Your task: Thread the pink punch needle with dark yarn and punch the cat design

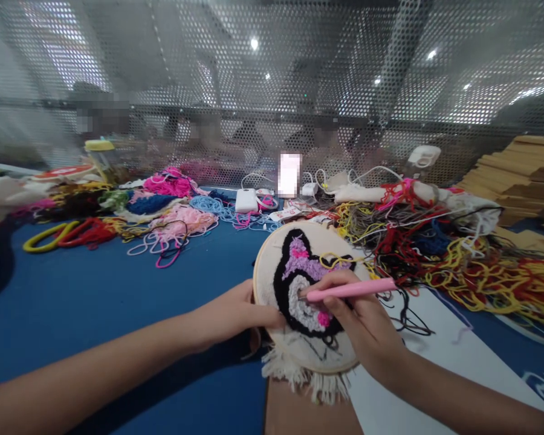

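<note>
A round wooden embroidery hoop [259, 266] holds cream cloth with a tufted black, purple, grey and pink figure [294, 284]. My left hand [236, 314] grips the hoop's left rim and tilts it up from the blue table. My right hand [362, 320] holds a pink punch needle [349, 290] like a pen, its tip pressed into the grey patch of the figure. A yellow strand runs from the needle across the cloth. Frayed cloth fringe hangs below the hoop.
Tangled yarn [457, 260] in several colours heaps to the right, and pink, blue and red skeins [172, 205] lie at the back left. White chargers and cables [247, 199] sit mid-back. A perforated metal screen [272, 90] closes the far side; people sit behind it. Cardboard stack [521, 169] at right.
</note>
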### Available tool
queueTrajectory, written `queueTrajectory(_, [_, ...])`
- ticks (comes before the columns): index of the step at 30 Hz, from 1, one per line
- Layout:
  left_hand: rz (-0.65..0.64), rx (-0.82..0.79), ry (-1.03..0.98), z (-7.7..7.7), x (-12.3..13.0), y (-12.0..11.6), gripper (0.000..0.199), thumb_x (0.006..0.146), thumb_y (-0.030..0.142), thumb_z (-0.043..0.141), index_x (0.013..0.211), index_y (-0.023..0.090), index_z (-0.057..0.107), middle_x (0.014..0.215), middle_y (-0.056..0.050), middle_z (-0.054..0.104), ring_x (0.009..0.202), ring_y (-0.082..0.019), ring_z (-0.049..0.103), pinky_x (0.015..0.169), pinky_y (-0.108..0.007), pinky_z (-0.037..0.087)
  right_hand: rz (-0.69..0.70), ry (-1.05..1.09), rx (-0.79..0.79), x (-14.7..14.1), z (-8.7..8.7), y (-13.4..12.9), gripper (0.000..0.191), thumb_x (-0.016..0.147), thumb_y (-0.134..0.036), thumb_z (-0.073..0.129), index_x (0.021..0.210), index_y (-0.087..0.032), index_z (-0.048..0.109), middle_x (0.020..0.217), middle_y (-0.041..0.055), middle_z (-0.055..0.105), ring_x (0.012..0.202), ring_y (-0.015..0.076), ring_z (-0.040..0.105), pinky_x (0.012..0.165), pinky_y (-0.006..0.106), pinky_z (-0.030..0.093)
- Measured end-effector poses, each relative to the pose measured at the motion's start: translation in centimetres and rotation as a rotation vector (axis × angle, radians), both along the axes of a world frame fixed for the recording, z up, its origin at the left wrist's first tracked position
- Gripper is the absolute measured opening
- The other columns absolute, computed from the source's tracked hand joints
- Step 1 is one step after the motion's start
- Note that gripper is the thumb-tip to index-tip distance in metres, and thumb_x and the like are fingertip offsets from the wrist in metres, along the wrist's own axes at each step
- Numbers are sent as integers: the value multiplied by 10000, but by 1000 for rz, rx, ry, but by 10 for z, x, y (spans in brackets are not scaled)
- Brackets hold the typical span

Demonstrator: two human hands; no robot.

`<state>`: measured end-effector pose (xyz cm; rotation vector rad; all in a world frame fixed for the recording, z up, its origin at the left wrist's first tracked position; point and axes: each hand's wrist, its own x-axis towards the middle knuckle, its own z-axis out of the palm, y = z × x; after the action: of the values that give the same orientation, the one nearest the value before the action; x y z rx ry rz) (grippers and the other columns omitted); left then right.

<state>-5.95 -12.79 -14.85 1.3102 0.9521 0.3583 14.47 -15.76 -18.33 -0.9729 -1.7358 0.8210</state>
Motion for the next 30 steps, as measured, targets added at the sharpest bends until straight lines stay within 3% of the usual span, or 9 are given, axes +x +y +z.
queueTrajectory(6, [-34, 28, -37, -8, -2, 2, 341, 688, 269, 638, 1004, 144, 607, 726, -17, 608, 480, -75, 479, 401, -169, 411, 9, 83, 34, 2, 1, -3, 148, 919, -280, 416, 946, -232, 553, 928, 39, 568, 768, 132, 583, 657, 260, 498])
queueTrajectory(18, [-37, 6, -101, -12, -2, 3, 152, 677, 201, 630, 816, 141, 612, 628, 8, 598, 436, -67, 468, 395, -170, 415, 5, 163, 73, 4, 2, -4, 126, 930, -289, 386, 979, -270, 501, 937, 35, 575, 803, 136, 595, 692, 286, 514])
queueTrajectory(30, [-32, 11, -107, -11, -3, 4, 164, 668, 197, 637, 818, 143, 600, 656, 5, 615, 473, -80, 498, 407, -173, 437, 0, 128, 78, 4, 4, -4, 123, 931, -277, 390, 978, -267, 503, 948, 29, 563, 810, 128, 599, 699, 276, 518])
